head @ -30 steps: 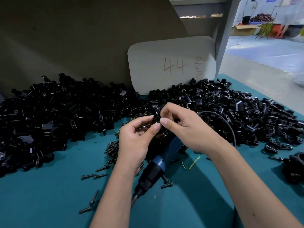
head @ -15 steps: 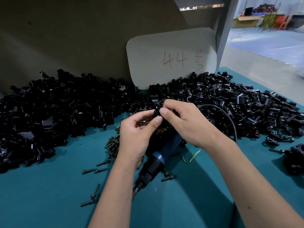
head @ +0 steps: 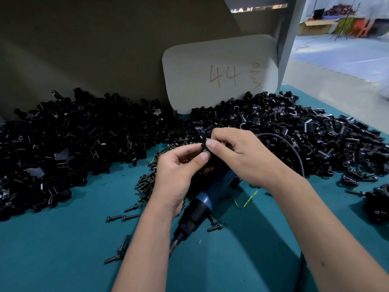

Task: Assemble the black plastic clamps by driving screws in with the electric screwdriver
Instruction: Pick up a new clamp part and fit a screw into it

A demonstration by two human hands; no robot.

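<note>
A small black clamp piece [head: 205, 146] sits pinched between both hands above the middle of the bench [head: 63, 249]; it is too hidden by fingertips to tell which way it points. The left hand [head: 176, 175] curls its thumb and forefinger onto the piece from below, and the right hand [head: 237, 152] pinches it from above with bent fingers. Directly beneath the hands lies the electric screwdriver [head: 202, 205], its long axis running diagonally, with the bit end toward the person and to the left and the blue body angled away to the right. Loose screws [head: 145, 184] lie scattered just left of it. Heaps of black clamp parts [head: 73, 133] spread across the far bench, below a card [head: 221, 74] marked "44".
</note>
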